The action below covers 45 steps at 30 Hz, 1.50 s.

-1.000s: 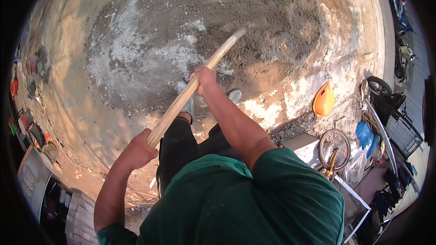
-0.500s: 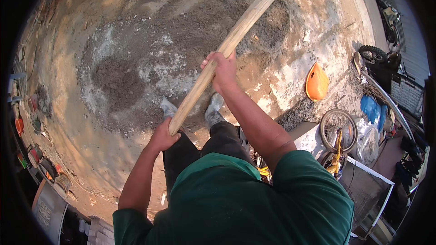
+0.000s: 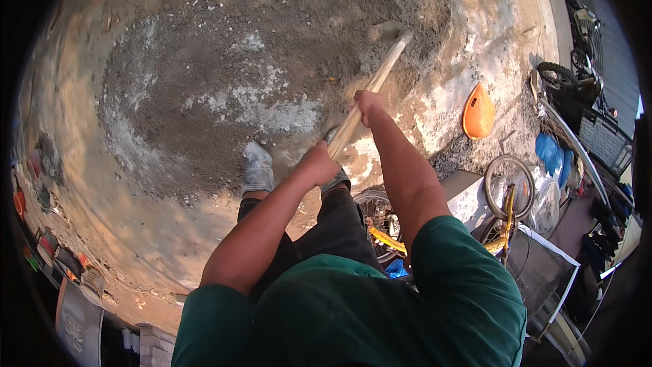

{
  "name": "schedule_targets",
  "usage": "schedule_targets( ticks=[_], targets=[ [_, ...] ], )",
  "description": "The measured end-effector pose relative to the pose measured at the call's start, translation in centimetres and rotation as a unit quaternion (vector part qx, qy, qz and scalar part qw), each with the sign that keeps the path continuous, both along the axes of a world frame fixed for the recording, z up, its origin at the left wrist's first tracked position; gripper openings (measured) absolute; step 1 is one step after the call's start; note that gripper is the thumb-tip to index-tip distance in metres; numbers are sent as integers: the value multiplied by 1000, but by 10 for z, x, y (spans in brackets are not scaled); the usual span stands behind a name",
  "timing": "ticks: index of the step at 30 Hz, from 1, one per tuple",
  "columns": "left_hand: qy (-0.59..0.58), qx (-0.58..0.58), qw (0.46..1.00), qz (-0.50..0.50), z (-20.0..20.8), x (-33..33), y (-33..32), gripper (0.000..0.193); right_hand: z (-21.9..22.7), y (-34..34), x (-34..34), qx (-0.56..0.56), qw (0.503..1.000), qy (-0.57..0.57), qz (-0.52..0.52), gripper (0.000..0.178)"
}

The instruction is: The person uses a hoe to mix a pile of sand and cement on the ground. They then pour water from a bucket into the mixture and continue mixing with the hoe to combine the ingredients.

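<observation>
I hold a hoe by its long pale wooden handle [image 3: 384, 70]. My left hand [image 3: 318, 165] is closed round the near end, in front of my knees. Further up the shaft, my right hand [image 3: 369, 105] grips it too. The handle slants away to the far right, where its end and the grey blade [image 3: 386, 30] meet a heap of damp grey sandy mix [image 3: 424, 3]. Most of the blade is buried or hidden. White and grey gravelly patches [image 3: 272, 105] lie on the ground before my boots [image 3: 259, 166].
An orange scoop-shaped container [image 3: 479, 112] lies on the ground to the right. Beside my right arm are a yellow bicycle [image 3: 504, 238], a blue plastic bag [image 3: 551, 156] and piled boards. Motorcycles stand along the far right edge. Assorted clutter lines the left edge.
The hoe's far end has come down and nearer, from the top edge into the heap. Both hands have lowered to the right, the left one most. My torso leans further forward.
</observation>
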<state>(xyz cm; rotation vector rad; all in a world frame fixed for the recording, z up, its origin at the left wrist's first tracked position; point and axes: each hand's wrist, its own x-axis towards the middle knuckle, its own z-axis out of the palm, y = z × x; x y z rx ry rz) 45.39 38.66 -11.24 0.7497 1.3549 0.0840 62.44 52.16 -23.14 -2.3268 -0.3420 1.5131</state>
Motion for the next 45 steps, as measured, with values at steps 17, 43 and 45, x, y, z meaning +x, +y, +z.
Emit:
schedule_targets(
  ticks=[17, 43, 45],
  targets=[
    [273, -179, 945, -31, 412, -227, -228, 62, 145, -205, -288, -102, 888, 448, -15, 34],
    [-252, 327, 751, 515, 1, 72, 6, 20, -108, -9, 146, -8, 938, 191, -291, 12],
    [-234, 348, 754, 506, -9, 26, -36, 17, -133, -63, 92, -33, 893, 276, -354, 14]
  ],
)
